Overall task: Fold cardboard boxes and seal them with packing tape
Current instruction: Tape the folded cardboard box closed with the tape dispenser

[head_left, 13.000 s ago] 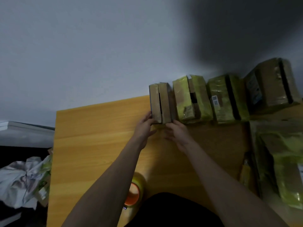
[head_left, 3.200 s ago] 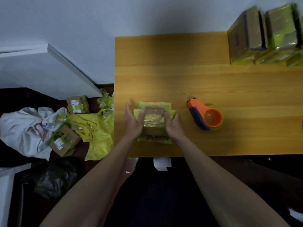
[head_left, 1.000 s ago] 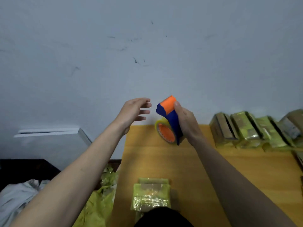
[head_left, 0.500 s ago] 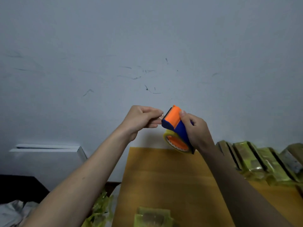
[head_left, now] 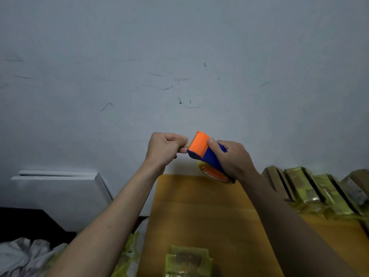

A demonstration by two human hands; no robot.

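My right hand (head_left: 232,158) grips an orange and blue tape dispenser (head_left: 201,150) raised in the air above the far end of the wooden table (head_left: 199,212). Its roll of tape (head_left: 214,174) hangs below the handle. My left hand (head_left: 164,149) has curled fingers pinching at the dispenser's front edge; the tape end itself is too small to make out. A small cardboard box wrapped in yellow tape (head_left: 188,260) lies on the table's near edge, below my arms.
A row of several taped boxes (head_left: 311,190) stands along the wall at the right. On the floor to the left lie yellow tape scraps (head_left: 127,254) and a white bag (head_left: 18,254). A white panel (head_left: 60,188) leans at the left.
Both hands stay raised at the dispenser. My left hand, open and reaching a second ago, has closed its fingers at the dispenser's front edge. The dispenser has tilted slightly.
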